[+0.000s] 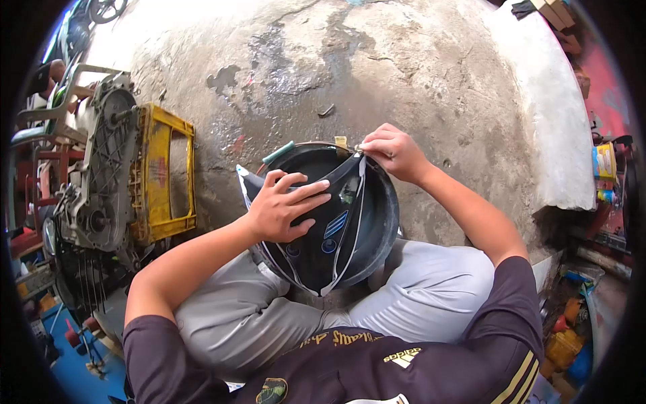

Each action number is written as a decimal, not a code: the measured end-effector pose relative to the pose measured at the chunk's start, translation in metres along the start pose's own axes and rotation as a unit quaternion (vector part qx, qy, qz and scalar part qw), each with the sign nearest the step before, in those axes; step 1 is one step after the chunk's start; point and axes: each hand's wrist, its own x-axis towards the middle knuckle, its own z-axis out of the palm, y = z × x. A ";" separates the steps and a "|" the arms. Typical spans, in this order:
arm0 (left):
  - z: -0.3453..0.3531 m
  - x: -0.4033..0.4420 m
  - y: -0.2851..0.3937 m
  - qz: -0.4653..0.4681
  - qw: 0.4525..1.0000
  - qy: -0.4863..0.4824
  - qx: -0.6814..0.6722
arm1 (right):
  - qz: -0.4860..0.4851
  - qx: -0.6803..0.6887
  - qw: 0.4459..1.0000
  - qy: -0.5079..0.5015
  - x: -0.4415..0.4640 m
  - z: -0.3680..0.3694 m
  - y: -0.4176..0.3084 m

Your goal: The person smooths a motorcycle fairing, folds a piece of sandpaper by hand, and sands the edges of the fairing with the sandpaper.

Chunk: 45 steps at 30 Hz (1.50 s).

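A black, pointed panel with pale edges and blue stripe markings (pixel 346 192) lies tilted across a round black bucket (pixel 385 222) between my knees. My left hand (pixel 286 207) rests on the panel's face with its fingers spread. At the panel's upper right tip, close to the bucket's far rim, my right hand (pixel 390 151) is closed in a pinch. Something small and whitish shows at those fingertips, too small to make out. The bucket's wire handle has a green grip (pixel 278 153) and leans along the far left rim. Much of the bucket's inside is hidden under the panel.
A yellow plastic crate (pixel 161 175) stands on its side at the left, beside a grey metal engine casing (pixel 101 182). Wet patches and a small dark scrap (pixel 326 110) lie on the concrete floor (pixel 444 87). A pale concrete ledge (pixel 555 135) runs along the right.
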 end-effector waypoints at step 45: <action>0.003 -0.004 0.001 -0.001 1.000 -0.002 -0.009 | -0.076 0.030 0.996 -0.027 0.003 0.017 -0.039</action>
